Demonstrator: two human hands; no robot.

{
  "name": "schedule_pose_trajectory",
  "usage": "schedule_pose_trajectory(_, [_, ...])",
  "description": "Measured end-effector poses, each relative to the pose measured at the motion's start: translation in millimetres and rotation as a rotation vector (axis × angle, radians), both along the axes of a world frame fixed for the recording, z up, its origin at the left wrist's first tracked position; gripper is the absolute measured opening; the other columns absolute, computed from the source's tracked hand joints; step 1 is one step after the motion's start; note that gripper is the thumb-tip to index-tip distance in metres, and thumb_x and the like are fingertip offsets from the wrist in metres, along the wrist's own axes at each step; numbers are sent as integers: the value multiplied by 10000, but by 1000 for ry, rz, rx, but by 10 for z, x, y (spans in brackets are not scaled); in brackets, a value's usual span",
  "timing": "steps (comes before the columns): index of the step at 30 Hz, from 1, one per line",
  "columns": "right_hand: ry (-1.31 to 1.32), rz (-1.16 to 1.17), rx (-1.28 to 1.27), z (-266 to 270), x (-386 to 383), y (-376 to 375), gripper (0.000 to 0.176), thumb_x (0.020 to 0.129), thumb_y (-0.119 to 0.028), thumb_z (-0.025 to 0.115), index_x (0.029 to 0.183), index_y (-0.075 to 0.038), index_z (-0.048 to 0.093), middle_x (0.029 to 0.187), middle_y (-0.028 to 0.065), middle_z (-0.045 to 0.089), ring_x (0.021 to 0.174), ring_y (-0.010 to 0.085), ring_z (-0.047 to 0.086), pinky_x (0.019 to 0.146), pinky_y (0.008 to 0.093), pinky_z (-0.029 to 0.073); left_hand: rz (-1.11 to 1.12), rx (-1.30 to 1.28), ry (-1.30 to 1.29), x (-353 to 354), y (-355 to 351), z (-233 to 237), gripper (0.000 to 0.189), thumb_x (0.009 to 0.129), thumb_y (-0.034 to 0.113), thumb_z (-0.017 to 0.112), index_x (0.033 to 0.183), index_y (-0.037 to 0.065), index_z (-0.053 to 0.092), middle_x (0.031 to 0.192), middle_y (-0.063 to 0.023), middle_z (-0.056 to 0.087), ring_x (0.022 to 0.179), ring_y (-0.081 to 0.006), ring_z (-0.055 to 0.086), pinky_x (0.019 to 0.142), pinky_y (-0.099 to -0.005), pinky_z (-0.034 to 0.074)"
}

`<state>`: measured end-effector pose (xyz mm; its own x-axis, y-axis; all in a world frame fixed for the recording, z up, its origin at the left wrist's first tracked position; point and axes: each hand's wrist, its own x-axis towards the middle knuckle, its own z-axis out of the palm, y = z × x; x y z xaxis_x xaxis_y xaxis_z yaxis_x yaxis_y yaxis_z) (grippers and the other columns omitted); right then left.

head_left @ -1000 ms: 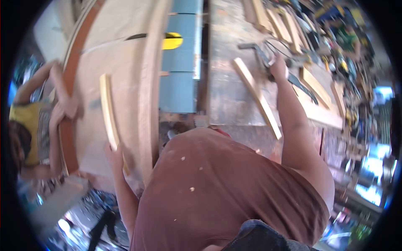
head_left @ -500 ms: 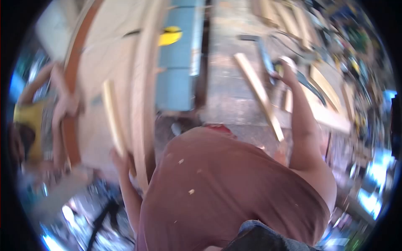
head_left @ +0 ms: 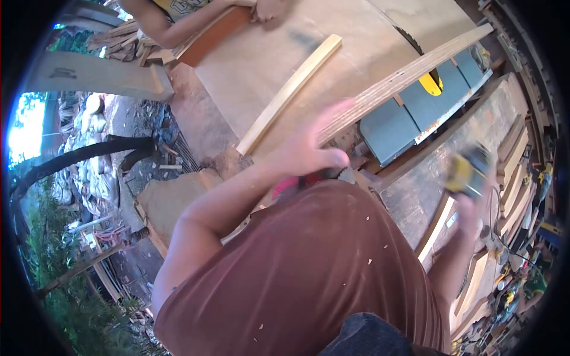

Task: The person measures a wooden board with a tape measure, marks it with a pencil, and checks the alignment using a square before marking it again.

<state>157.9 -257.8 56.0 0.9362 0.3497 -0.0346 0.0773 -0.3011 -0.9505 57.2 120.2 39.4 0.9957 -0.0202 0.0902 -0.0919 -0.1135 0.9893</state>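
My left hand [head_left: 306,148] is at the near end of a long plywood-edged board [head_left: 409,74], thumb and a finger spread apart, with nothing visible held. A pale wood strip [head_left: 291,92] lies on the large plywood sheet [head_left: 225,65], beyond that hand. On the right, my blurred right hand [head_left: 469,213] is closed on a yellow and black tool [head_left: 468,172], whose exact kind is too smeared to tell. Another pale strip [head_left: 436,228] lies on the worn bench [head_left: 409,196] beside my right arm.
A blue-grey metal table [head_left: 389,133] with a yellow insert [head_left: 431,84] stands beyond the board. At the top, a co-worker's hands [head_left: 268,8] rest by a red-brown board [head_left: 217,37]. Wood pieces [head_left: 513,172] and tools lie at the right.
The view has swung round. My left hand has moved from beside the pale strip to the long board's end. My right hand has lifted the yellow and black tool from the bench side.
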Motion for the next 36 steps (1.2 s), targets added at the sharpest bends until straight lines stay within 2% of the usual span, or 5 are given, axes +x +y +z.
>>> schedule_pose_trajectory(4, [-130, 371, 111, -67, -358, 2253, 710, 913, -398, 677, 1424, 5, 392, 1190, 194, 572, 1087, 252, 590, 940, 347, 465, 227, -148, -66, 74, 63, -24, 1102, 681, 666, 803, 1471, 20, 385, 1376, -125, 507, 1319, -246, 462, 1111, -369, 349])
schedule_pose_trajectory(11, [361, 812, -203, -129, 409, 3362, 307, 911, -303, 712, 1050, -35, 656, 816, 26, 630, 716, 101, 583, 619, 249, 465, 262, 33, 262, -183, 987, -113, 862, 748, 456, 832, 1390, 11, 467, 1215, -127, 600, 1153, -200, 566, 987, -341, 450])
schedule_pose_trajectory(22, [407, 352, -238, -971, 2614, 3353, 276, 931, -282, 661, 933, -6, 658, 730, 32, 608, 625, 103, 575, 546, 256, 487, 152, -6, 900, -1196, 1795, -297, 517, 876, 375, 697, 1248, 23, 624, 1150, -93, 660, 1068, -169, 595, 926, -299, 465])
schedule_pose_trajectory(29, [149, 486, -527, -1273, 2563, 3628, 302, 942, -269, 650, 949, 32, 678, 734, 89, 674, 588, 143, 635, 566, 277, 536, 95, -535, 1122, -1635, 1970, -711, 473, 895, 217, 636, 1305, -5, 555, 1140, -92, 659, 1015, -154, 641, 890, -304, 521])
schedule_pose_trajectory(36, [151, 411, -414, -1428, 2517, 3593, 282, 972, -223, 619, 1042, 42, 685, 851, 115, 708, 688, 166, 689, 637, 296, 587, -51, -435, 1108, -1497, 2216, -1021, 450, 943, 324, 613, 1285, 30, 605, 1110, -44, 666, 1036, -104, 589, 911, -275, 477])
